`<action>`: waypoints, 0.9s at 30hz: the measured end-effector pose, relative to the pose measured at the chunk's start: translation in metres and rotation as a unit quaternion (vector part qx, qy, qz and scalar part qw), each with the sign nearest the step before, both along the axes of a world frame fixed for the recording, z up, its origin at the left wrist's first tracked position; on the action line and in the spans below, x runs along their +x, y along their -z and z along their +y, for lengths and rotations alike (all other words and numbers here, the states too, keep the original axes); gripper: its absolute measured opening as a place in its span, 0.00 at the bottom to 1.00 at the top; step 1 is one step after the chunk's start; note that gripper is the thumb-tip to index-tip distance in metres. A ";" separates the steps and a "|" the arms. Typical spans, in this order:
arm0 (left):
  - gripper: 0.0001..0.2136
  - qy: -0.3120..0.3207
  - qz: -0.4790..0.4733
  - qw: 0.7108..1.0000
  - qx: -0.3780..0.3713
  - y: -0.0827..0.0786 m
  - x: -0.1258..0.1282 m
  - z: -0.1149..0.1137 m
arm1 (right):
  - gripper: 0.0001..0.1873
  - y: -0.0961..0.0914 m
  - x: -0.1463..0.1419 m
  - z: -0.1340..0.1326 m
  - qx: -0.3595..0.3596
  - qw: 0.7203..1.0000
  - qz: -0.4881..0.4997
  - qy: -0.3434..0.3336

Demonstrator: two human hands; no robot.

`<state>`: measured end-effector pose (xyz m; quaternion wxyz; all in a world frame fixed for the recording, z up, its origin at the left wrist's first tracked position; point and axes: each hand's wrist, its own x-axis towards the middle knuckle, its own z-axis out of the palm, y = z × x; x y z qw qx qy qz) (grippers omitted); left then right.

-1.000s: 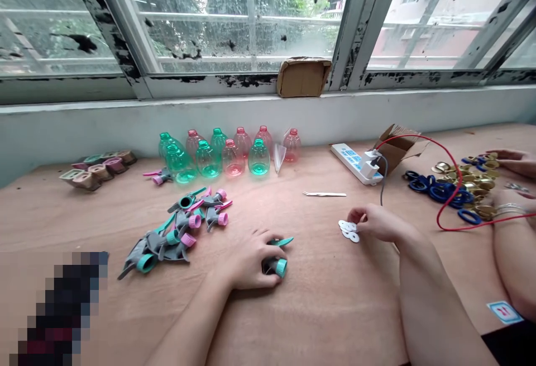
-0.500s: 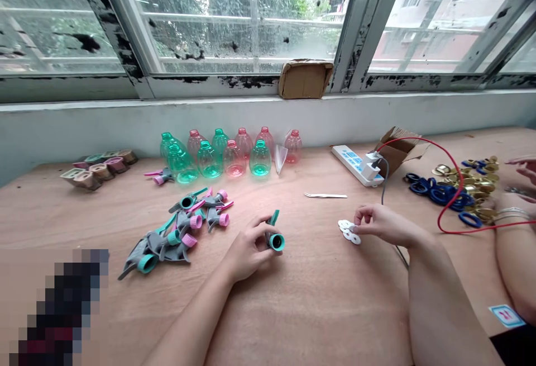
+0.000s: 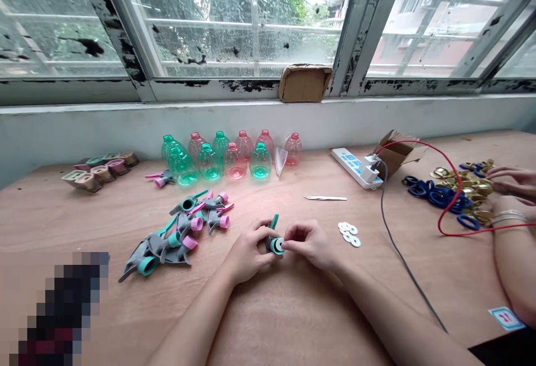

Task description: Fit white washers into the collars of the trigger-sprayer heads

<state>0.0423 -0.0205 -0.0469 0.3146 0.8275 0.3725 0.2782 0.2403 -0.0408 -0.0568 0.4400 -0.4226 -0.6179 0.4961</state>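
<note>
Now that the right hand [image 3: 312, 243] is meeting the left hand [image 3: 251, 248] over the desk [image 3: 285, 327], a white washer [image 3: 278, 243] is showing in the mouth of the trigger spray head [image 3: 273, 239], where half a second ago the collar was gaping dark. I take that to mean the work is reaching the point of seating the disc, though from here I cannot tell whether it is lying flat inside or only resting at the rim. The left hand is curling its fingers and thumb around the grey body, steadying it with the teal collar facing the worker; the right is pinching thumb and forefinger together at the washer's edge. The spray head is sitting between the two hands, near the middle of the desk, well apart from the heap of other spray heads [image 3: 180, 232]. Compared with the earlier views, the right hand is no longer hovering at the loose white washers [image 3: 350, 238], which are lying fully exposed, and its forearm is leaving more of the grey cable [image 3: 402, 257] uncovered. The left hand is keeping much the same place as half a second ago, while the tweezers [image 3: 325, 198] are lying untouched beyond.
</note>
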 end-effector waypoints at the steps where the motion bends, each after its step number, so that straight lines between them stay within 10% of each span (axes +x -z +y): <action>1: 0.15 0.001 0.001 1.000 0.001 0.001 0.000 0.000 | 0.13 0.002 -0.001 -0.001 -0.003 1.000 -0.001 0.005; 13: 0.14 -0.027 0.010 0.998 0.060 0.009 0.001 -0.001 | 0.07 0.006 0.003 -0.010 0.273 0.936 -0.216 0.043; 27: 0.15 -0.038 0.055 0.992 0.110 0.016 0.001 0.001 | 0.06 0.003 0.000 -0.012 0.272 0.925 -0.259 0.061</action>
